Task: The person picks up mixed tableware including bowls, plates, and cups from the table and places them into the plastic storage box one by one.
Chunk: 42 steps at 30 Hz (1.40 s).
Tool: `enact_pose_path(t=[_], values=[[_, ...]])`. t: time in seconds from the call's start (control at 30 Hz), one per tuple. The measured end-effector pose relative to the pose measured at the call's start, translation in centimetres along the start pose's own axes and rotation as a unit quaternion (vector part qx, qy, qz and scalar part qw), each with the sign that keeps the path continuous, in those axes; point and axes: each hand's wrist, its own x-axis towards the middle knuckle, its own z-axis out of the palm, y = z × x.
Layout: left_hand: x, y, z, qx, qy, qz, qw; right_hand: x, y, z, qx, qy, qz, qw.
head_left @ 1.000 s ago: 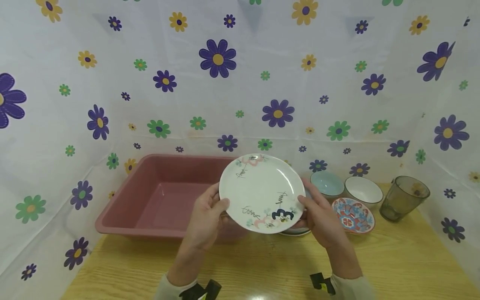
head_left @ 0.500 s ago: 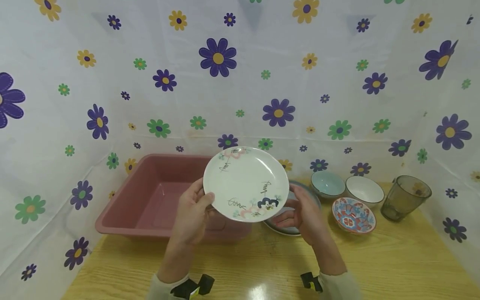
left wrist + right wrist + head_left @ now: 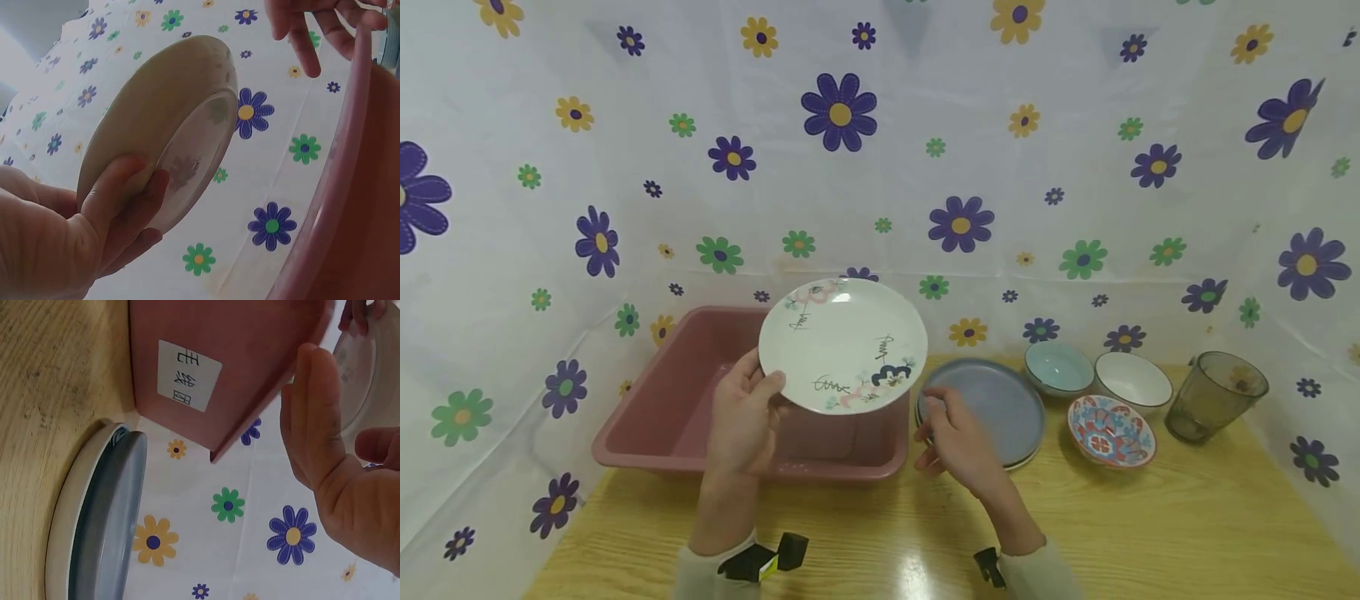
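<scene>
My left hand (image 3: 741, 421) grips the left edge of a white plate (image 3: 842, 346) with pink and dark flower decoration, thumb on top and fingers beneath. The plate is held tilted over the right part of a pink plastic basin (image 3: 647, 461). Its underside and foot ring (image 3: 194, 169) face the left wrist camera, fingers against the ring. My right hand (image 3: 966, 446) is off the plate, fingers loosely extended and holding nothing. It hovers between the basin and a stack topped by a blue-grey plate (image 3: 1003, 408), overlapping that stack's left side in the head view.
Right of the stack stand a light blue bowl (image 3: 1060, 368), a white bowl (image 3: 1133, 379) and a red-and-blue patterned bowl (image 3: 1111, 431). A smoky glass pitcher (image 3: 1213, 398) is at far right. The basin carries a white label (image 3: 189, 375). A flowered cloth (image 3: 880, 167) encloses the wooden table (image 3: 865, 533).
The plate has moved left toward the basin in my left hand. My right hand has let go of its right edge and shifted left, uncovering the stacked plates.
</scene>
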Motion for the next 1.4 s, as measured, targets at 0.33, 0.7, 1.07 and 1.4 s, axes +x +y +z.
enact_pose_path(t=[0.33,0.7,1.07,1.4], values=[[1.1,0.4,-2.3,-0.009,0.048,0.000,0.9988,0.4,0.8,2.3,-0.147,0.015,-0.084,0.985],[2.0,0.5,-4.4,-0.003,0.093,0.004,0.9957,0.5,1.3,3.3,-0.232,0.047,-0.165,0.958],[2.6,0.2,-5.5,0.016,0.122,-0.002,0.9924,0.4,1.5,4.0,-0.220,0.036,-0.182,0.958],[3.1,-0.6,-6.2,0.090,0.144,-0.005,0.9854,0.6,1.7,4.1,-0.245,0.037,-0.201,0.948]])
